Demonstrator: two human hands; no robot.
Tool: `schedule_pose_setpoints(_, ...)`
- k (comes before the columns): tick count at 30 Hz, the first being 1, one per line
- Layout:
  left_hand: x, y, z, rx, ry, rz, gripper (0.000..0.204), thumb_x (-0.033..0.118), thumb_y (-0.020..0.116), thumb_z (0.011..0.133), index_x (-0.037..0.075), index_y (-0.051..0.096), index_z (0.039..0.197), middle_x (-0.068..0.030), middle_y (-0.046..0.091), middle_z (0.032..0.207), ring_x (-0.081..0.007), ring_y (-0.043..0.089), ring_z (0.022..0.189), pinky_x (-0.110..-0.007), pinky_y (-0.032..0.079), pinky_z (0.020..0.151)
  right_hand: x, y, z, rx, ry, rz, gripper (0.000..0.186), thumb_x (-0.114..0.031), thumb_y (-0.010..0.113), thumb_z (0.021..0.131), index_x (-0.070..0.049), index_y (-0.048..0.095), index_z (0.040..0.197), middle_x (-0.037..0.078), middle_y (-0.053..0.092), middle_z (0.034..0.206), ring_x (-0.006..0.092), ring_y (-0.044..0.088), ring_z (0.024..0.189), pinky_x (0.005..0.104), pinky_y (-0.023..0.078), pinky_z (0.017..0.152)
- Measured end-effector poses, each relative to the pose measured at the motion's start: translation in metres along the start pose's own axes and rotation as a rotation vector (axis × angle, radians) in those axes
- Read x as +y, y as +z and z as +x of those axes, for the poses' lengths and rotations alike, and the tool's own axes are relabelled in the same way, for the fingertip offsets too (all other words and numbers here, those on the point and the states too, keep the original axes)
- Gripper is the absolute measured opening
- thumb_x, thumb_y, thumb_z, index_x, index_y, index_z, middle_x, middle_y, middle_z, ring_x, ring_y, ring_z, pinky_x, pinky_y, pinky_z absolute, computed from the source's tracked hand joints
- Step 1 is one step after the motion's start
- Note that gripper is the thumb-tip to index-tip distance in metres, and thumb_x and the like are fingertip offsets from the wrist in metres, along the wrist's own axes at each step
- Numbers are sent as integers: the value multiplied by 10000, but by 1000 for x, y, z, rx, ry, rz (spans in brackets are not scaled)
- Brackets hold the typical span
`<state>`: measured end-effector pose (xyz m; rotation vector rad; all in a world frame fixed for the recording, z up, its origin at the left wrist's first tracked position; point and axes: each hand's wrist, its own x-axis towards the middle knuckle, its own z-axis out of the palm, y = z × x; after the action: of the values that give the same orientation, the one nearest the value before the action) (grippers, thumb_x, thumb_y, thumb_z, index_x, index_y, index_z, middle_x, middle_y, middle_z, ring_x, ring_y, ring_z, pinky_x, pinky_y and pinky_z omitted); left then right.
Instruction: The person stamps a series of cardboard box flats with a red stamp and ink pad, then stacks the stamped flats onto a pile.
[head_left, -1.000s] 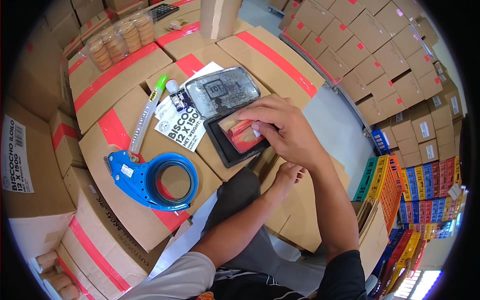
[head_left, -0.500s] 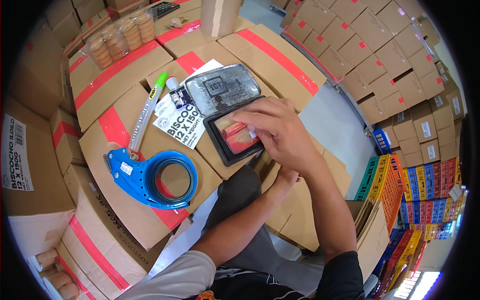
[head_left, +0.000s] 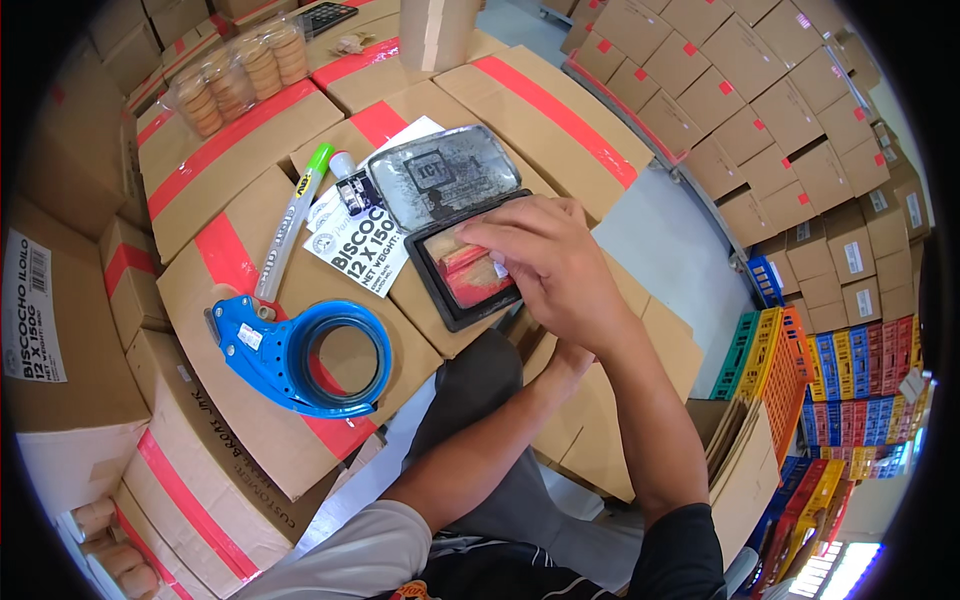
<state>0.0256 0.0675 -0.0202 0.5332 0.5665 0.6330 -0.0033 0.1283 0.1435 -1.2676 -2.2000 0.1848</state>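
Observation:
My right hand (head_left: 535, 260) grips a wooden stamp (head_left: 460, 277) stained red, which sits over the black ink pad (head_left: 460, 318). The pad's scuffed metal lid (head_left: 445, 180) stands open behind it. My left hand (head_left: 570, 360) is below my right wrist, its fingers mostly hidden. Left of the pad lie printed white labels (head_left: 360, 260), a small dark stamp (head_left: 356, 191) with a white knob and a marker (head_left: 295, 222) with a green cap. A blue tape dispenser (head_left: 250, 340) lies at the near left on the cardboard boxes (head_left: 210, 380).
Clear packs of round biscuits (head_left: 240, 78), a calculator (head_left: 325, 15) and a brown cylinder (head_left: 430, 30) are at the back. Stacked cartons (head_left: 720, 100) fill the upper right, with coloured plastic crates (head_left: 850, 360) below. Flattened cardboard (head_left: 740, 460) stands at right.
My right hand and the stamp have shifted slightly left and up. My left hand, whose fingers showed a second ago, is now tucked behind my right wrist.

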Motion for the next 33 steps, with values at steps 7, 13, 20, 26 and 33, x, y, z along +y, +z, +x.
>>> schedule_pose_setpoints(7,-2,0,0,2,-2,0,248,370,598,960,136,680,958,45,615,820,-69,554,720,-250,442,658,-2,1,3,135,-26,37,413,70,652,800,-139,712,1151,3,707,1098,225,624,1038,366,380,916)
schedule_pose_setpoints(13,-4,-4,-3,13,2,7,242,364,598,962,138,683,954,47,615,814,-67,554,719,-248,440,655,-9,2,4,105,-23,5,412,63,650,790,-143,712,1142,2,705,1088,218,625,1035,375,385,917)
schedule_pose_setpoints(20,-10,0,-8,-7,3,18,236,358,598,964,140,686,949,51,616,806,-65,554,718,-245,438,653,-9,-5,-1,124,48,144,393,41,650,817,-123,700,1170,46,688,1071,211,630,1001,371,438,913)
schedule_pose_setpoints(26,-28,-29,-5,18,-35,116,211,339,614,973,156,696,909,56,624,810,-59,549,714,-235,430,650,14,-37,-67,670,390,1587,428,-6,651,917,-57,568,1334,96,662,1244,227,658,1136,402,530,1025)
schedule_pose_setpoints(33,-20,-23,-11,6,-147,158,254,374,613,1004,132,687,977,54,597,825,-35,538,694,-185,421,617,13,-62,-156,879,445,1652,578,-10,597,949,-206,454,1474,47,613,1331,216,636,1171,420,514,1039)
